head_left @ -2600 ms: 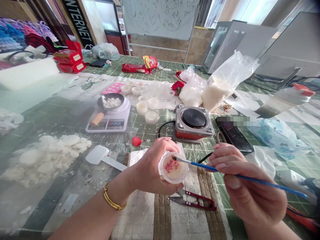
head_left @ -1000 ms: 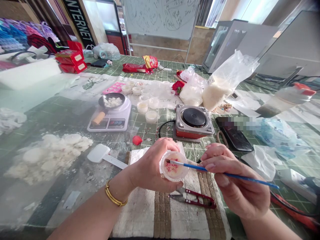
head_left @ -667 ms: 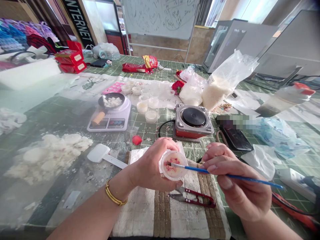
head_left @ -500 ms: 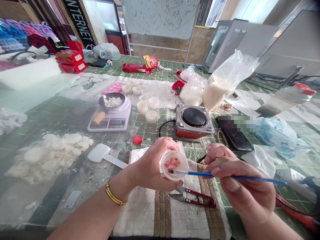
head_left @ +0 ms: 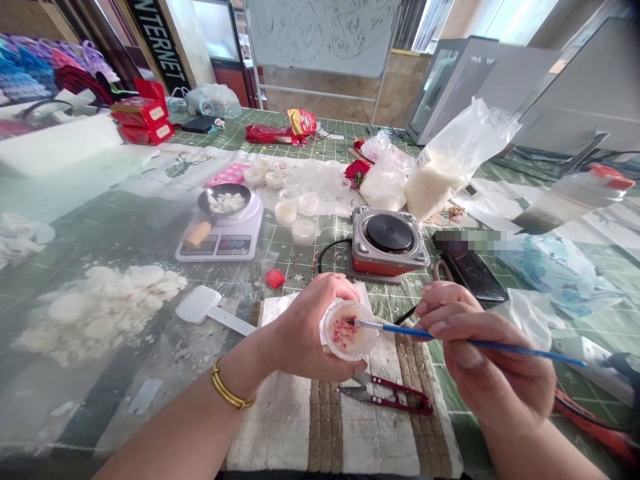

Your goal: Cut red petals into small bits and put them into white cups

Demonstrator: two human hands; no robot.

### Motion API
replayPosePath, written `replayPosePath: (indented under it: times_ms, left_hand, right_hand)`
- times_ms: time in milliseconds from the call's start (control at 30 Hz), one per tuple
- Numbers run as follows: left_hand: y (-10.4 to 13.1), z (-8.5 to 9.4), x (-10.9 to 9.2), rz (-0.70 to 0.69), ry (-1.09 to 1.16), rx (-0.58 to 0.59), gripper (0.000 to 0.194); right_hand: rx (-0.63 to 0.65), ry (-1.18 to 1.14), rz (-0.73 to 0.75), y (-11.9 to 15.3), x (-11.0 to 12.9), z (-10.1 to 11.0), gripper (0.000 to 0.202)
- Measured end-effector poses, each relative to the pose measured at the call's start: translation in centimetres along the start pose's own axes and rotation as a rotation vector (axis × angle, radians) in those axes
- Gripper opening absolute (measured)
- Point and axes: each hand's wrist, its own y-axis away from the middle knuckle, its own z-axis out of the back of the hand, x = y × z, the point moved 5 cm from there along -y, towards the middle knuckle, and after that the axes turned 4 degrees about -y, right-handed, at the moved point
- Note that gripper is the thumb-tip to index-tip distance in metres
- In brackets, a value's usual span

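My left hand (head_left: pixel 310 330) is wrapped round a small clear plastic cup (head_left: pixel 367 343), its mouth tilted toward me. Pale material with pink-red flecks (head_left: pixel 345 337) covers the inside. Between the thumb and fingers of my right hand (head_left: pixel 485 353) is a slim blue paintbrush (head_left: pixel 410 331). Its bristle tip is inside the cup, at the flecks. Beneath both hands lies a striped brown and white towel (head_left: pixel 285 427), with red-handled thread snips (head_left: pixel 395 395) on it. A white spatula (head_left: pixel 200 305) rests left of my left hand.
Beyond the cup stands a small hot plate (head_left: pixel 390 237); a kitchen scale (head_left: pixel 245 230) carries a pan of white chunks (head_left: pixel 225 202). Several small cups (head_left: pixel 303 233) stand between them. White crumbled material (head_left: pixel 100 307) lies at left, a phone (head_left: pixel 475 273) at right.
The brush tip has shifted up and slightly right within the cup, and my right hand has moved a little to the right. My left hand holds the cup almost unmoved.
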Motion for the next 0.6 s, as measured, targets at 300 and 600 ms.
replayPosePath:
  times_ms: [300, 600]
  left_hand:
    - [0.00, -0.10, -0.08, 0.005, -0.032, 0.017, 0.057]
    - [-0.11, -0.21, -0.09, 0.021, -0.086, 0.063, 0.050]
  right_hand:
    - [-0.027, -0.100, -0.004, 0.05, 0.05, 0.67, 0.015]
    - [-0.086, 0.015, 0.031, -0.47, -0.41, 0.31, 0.014]
